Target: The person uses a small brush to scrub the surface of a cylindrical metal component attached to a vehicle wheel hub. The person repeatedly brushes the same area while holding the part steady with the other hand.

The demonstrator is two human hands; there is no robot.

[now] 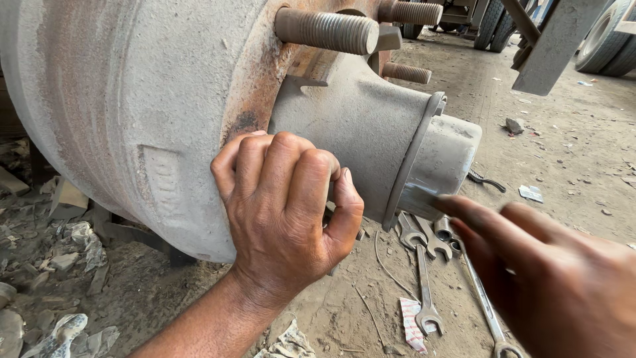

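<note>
A large grey brake drum and wheel hub (132, 113) fills the left and middle of the view, with rusty threaded studs (328, 30) sticking out at the top. My left hand (288, 205) is curled against the lower edge of the drum beside the hub cone, fingers closed on a small dark part mostly hidden behind them. My right hand (543, 272) is blurred at the lower right, fingers stretched toward the hub's end cap (440, 162), and nothing shows in it.
Several open-ended wrenches (424, 265) lie on the dirt ground under the hub. Torn paper and rubble (66, 245) lie at the left. Truck tyres (613, 40) and a metal beam (550, 46) stand at the upper right.
</note>
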